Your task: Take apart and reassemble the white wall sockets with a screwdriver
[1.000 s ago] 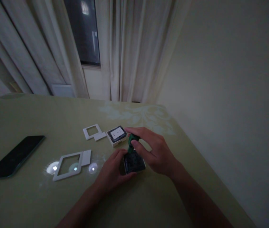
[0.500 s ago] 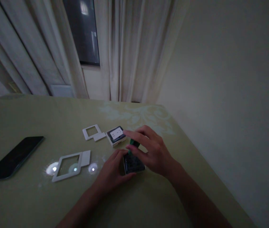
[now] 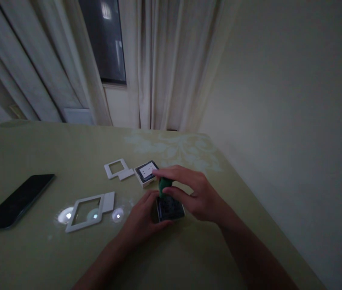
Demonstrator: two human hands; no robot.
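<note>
My left hand is wrapped round the left side of a wall socket with a dark face and a pale rim, and it rests on the table. The fingers of my right hand pinch the green handle of a short screwdriver, which stands nearly upright over the socket's far left corner. Its tip is too small and dark to make out. Just beyond my hands lies a second wall socket, with a white face and dark surround, partly covered by my right fingers.
On the table, a white cover frame lies to the left, touching a white plate. Farther back are a smaller-looking white frame and plate. A dark tablet lies far left. A wall borders the right.
My right hand and the screwdriver have shifted slightly left, and the handle now stands more upright. My left hand and the socket under it stay in place.
</note>
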